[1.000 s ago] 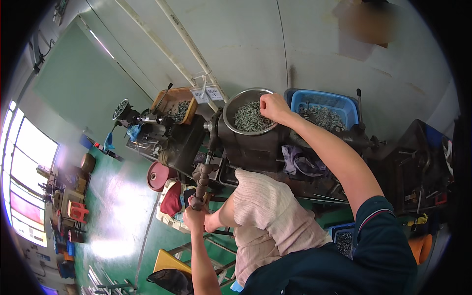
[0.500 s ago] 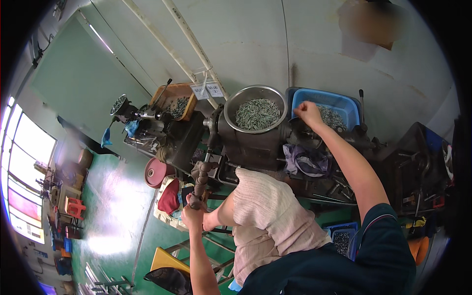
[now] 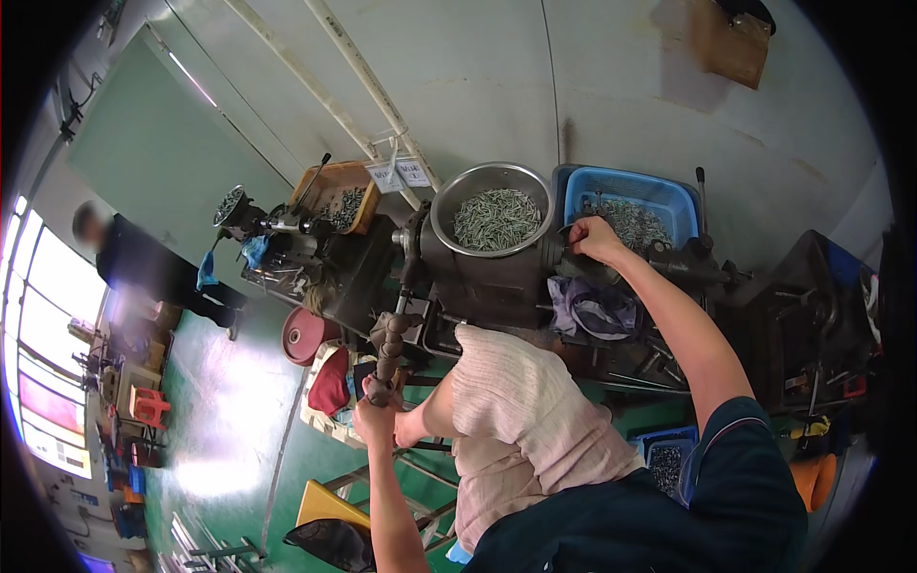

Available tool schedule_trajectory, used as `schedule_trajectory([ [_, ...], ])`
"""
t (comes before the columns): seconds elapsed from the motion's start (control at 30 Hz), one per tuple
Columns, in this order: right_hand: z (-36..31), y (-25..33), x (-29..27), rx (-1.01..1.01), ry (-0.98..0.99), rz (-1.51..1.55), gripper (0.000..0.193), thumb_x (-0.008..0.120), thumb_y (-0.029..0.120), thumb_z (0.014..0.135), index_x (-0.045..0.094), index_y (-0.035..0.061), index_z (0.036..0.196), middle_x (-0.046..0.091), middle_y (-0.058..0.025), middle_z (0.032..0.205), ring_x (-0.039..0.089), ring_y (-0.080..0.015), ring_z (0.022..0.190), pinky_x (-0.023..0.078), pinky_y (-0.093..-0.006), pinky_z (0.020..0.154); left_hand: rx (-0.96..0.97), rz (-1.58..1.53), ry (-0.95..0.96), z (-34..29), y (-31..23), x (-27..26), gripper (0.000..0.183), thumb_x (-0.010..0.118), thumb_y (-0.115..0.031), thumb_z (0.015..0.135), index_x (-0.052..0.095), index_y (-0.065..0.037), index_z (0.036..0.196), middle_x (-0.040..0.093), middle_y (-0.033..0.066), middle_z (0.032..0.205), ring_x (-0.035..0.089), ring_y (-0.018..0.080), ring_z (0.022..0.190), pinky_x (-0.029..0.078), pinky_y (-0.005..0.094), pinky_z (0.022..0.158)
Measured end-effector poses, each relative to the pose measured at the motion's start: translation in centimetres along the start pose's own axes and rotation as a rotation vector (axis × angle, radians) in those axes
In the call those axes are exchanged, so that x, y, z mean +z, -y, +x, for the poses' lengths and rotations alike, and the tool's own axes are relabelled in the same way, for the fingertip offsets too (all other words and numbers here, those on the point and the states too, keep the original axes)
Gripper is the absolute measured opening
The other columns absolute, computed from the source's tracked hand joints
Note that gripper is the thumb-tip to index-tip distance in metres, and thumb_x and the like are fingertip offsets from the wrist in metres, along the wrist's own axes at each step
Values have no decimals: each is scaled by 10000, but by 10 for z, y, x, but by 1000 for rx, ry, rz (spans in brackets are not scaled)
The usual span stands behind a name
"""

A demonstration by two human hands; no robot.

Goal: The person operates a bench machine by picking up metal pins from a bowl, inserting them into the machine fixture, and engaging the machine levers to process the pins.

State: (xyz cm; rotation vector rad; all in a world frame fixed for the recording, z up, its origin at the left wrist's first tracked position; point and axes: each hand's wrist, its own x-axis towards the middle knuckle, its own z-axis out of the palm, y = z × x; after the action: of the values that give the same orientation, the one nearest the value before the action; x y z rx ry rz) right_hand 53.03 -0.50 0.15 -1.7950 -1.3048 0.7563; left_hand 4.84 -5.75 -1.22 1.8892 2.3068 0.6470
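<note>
My left hand [image 3: 374, 418] is closed round the lower end of a dark, knobbly machine lever [image 3: 390, 336]. My right hand [image 3: 594, 241] is at the right end of the dark machine [image 3: 482, 291], by the near edge of a blue plastic basket [image 3: 683, 220]. Its fingertips are pinched together; whatever lies between them is too small to make out. On top of the machine sits a round steel bowl [image 3: 441, 191] heaped with thin metal pins [image 3: 497, 220]. More small metal parts [image 3: 635, 224] lie in the basket.
A purple-grey cloth [image 3: 592, 310] lies below my right hand. To the left stand an orange bin [image 3: 328, 172] of metal parts and another lever machine [image 3: 287, 224]. A yellow stool [image 3: 330, 506] is beside my left forearm. A person [image 3: 158, 263] is at the far left.
My right hand has come down from the basket's edge to the machine's right end. My left hand stays on the lever. A person has come into view at the left.
</note>
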Motion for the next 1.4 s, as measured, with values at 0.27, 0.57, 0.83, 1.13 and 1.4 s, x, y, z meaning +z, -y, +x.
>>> schedule_trajectory([
  [0.27, 0, 2, 2, -6, 80, 49, 136, 632, -17, 530, 592, 18, 655, 593, -58, 643, 554, -149, 605, 427, -265, 579, -19, 30, -10, 0, 5, 2, 409, 656, -382, 620, 599, 14, 707, 576, 223, 681, 571, 373, 700, 439, 431, 613],
  [0.57, -4, 9, -3, -19, 106, 24, 146, 642, 36, 542, 626, 24, 687, 604, -79, 642, 574, -159, 627, 445, -278, 614, -23, 17, 1, 0, 5, 1, 406, 656, -385, 620, 610, 4, 725, 578, 221, 679, 572, 373, 700, 442, 431, 611],
  [0.83, -6, 14, 0, 17, 83, -143, 154, 641, 121, 540, 640, 38, 668, 610, -92, 639, 575, -201, 607, 445, -299, 608, -4, 43, 6, 1, 8, 3, 400, 654, -373, 623, 609, 11, 727, 577, 223, 683, 572, 375, 698, 441, 431, 606],
  [1.13, -5, 14, 1, 56, 72, -146, 142, 639, 147, 541, 631, 52, 646, 607, -86, 632, 579, -206, 618, 441, -296, 620, -25, 22, 45, 1, -3, -3, 329, 644, -310, 612, 614, -5, 731, 587, 209, 698, 576, 365, 696, 446, 430, 613],
  [1.4, -8, 21, 4, 31, 67, -154, 133, 639, 149, 542, 627, 56, 637, 609, -89, 641, 587, -214, 630, 444, -298, 625, -13, 105, 35, 40, 25, -9, 273, 633, -265, 598, 627, -31, 740, 598, 196, 715, 586, 353, 709, 460, 426, 628],
])
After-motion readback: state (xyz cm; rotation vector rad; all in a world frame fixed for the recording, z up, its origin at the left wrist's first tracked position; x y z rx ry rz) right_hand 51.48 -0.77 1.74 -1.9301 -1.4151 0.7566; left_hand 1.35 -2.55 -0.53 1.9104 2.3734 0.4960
